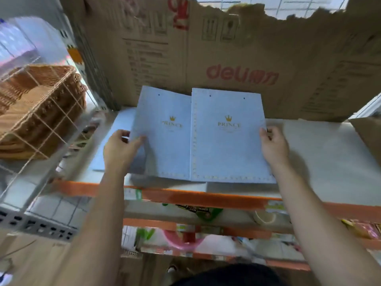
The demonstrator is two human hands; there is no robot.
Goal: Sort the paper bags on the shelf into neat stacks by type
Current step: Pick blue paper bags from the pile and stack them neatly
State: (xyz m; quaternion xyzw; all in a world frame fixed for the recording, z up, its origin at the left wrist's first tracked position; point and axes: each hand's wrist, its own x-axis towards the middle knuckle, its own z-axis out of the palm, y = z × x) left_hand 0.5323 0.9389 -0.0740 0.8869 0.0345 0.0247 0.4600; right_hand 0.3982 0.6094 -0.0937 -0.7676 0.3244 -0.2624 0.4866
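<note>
Evidently both hands are busy and set well apart. The left hand [120, 146] pinches the outer edge of the left bag [165, 145], thumb on top and fingers curled beneath. The right hand [275, 146] grips the far edge of the right bag [226, 145] in much the same way. Both bags are flat pale-blue ones with a gold crown and the word PRINCE, so they look to be one type. Holding them by the outer edges probably lets the person square the pair up or slide one over the other.

The right bag's inner edge overlaps the left bag, which sits slightly askew with its left side lifted. Both rest on the shelf [319, 153], close to its orange rail [185, 196]. A third blue bag [99, 159] lies partly under the left hand – perhaps more of the same kind.

A torn cardboard sheet [237, 58] stands behind as a backing, and wicker baskets [41, 104] sit in a wire rack to the left.
</note>
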